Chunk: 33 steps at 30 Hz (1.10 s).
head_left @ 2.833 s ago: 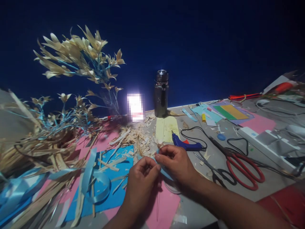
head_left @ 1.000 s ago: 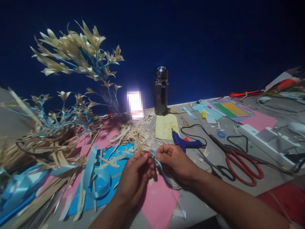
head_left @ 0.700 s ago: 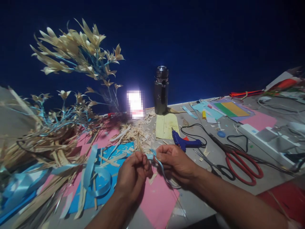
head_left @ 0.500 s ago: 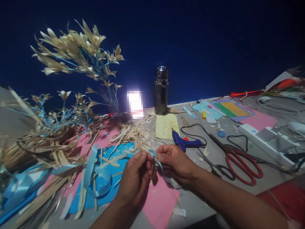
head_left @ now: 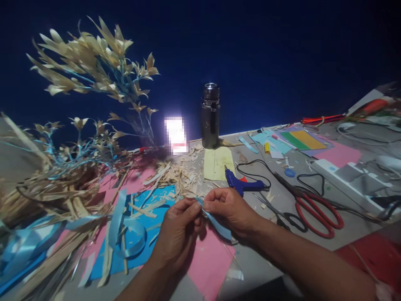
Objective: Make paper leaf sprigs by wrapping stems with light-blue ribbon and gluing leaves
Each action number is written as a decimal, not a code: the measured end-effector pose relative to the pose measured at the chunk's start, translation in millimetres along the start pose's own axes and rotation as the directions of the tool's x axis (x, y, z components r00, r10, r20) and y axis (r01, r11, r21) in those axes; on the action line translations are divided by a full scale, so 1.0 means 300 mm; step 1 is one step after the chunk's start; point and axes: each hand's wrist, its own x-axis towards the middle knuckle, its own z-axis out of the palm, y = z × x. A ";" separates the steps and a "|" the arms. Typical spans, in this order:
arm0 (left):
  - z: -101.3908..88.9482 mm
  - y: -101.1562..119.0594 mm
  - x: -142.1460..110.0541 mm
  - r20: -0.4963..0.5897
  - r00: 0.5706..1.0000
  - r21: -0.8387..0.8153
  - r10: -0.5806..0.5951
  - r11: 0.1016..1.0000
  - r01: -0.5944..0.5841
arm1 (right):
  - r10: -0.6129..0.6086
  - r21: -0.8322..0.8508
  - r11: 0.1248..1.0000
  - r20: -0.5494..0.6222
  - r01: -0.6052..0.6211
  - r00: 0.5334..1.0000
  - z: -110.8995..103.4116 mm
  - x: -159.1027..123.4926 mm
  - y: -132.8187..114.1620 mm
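Both hands meet over a pink sheet [head_left: 213, 263] near the front of the table. My left hand [head_left: 180, 225] is closed in a pinch at the upper end of a light blue ribbon strip [head_left: 220, 228]. Right beside it, my right hand [head_left: 230, 209] grips the same strip between thumb and forefinger. The strip's loose end hangs below my right hand, its flat side showing. A thin dark wire curves near that end. Whatever lies between the fingertips besides ribbon is hidden.
Dried-leaf flowers [head_left: 84, 62] on blue stems rise at left, above a ribbon coil [head_left: 31, 242]. A dark flask [head_left: 210, 117] stands behind. To the right lie a blue glue gun [head_left: 244, 184], small scissors [head_left: 282, 215], large red-handled scissors [head_left: 318, 213] and a white power strip [head_left: 347, 184].
The hanging ribbon has turned from edge-on to flat side showing. My hands remain pinched together, fingers slightly shifted. The whole view has moved a little.
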 end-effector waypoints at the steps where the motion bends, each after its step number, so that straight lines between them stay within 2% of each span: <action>1: 0.000 0.001 -0.001 0.006 1.000 -0.002 -0.006 1.000 0.006 | -0.001 -0.008 1.000 0.005 0.001 1.000 -0.002 0.000 -0.003; 6: 0.002 0.011 -0.001 0.035 0.999 -0.061 -0.016 0.998 0.018 | -0.002 -0.058 0.998 0.068 0.006 0.998 -0.002 -0.004 -0.017; 9: 0.007 0.018 0.001 0.014 1.000 -0.097 -0.016 0.995 0.018 | 0.010 -0.120 0.993 0.119 0.004 0.993 0.006 -0.012 -0.021; 12: 0.012 0.020 0.003 -0.052 0.999 -0.108 -0.018 0.994 0.012 | -0.032 -0.235 0.971 0.058 0.045 0.998 0.016 -0.024 -0.023; 18: 0.009 0.010 0.007 -0.078 0.997 -0.069 0.002 0.998 -0.007 | -0.157 -0.568 0.814 -0.020 0.118 0.987 0.021 -0.033 -0.016; 23: 0.003 0.005 0.016 -0.090 0.996 -0.045 0.006 0.999 -0.011 | -0.136 -0.703 0.707 -0.032 0.075 0.990 0.030 -0.046 -0.045; 24: 0.000 0.006 0.018 -0.095 0.995 -0.036 0.003 0.999 -0.006 | -0.122 -0.761 0.645 -0.011 0.071 0.992 0.032 -0.055 -0.066; 25: -0.003 0.008 0.021 -0.100 0.995 -0.025 0.000 1.000 -0.003 | -0.117 -0.834 0.547 0.015 0.077 0.993 0.032 -0.066 -0.092; 26: -0.006 0.010 0.023 -0.105 0.994 -0.014 -0.003 1.000 0.001 | -0.112 -0.907 0.411 0.042 0.085 0.993 0.028 -0.077 -0.121; 28: -0.012 0.015 0.026 -0.116 0.993 -0.003 -0.009 1.000 0.008 | -0.152 -0.996 0.051 0.071 0.079 0.986 0.002 -0.093 -0.184; 30: -0.015 0.019 0.028 -0.126 0.992 -0.010 -0.016 1.000 0.015 | -0.198 -0.968 -0.250 0.065 0.014 0.978 -0.048 -0.094 -0.234; 31: -0.017 0.021 0.028 -0.130 0.991 -0.017 -0.021 1.000 0.019 | -0.205 -0.933 -0.361 0.065 -0.014 0.977 -0.080 -0.089 -0.250; 33: -0.019 0.023 0.030 -0.133 0.991 -0.020 -0.029 0.999 0.026 | -0.187 -0.866 -0.499 0.079 -0.026 0.979 -0.146 -0.070 -0.264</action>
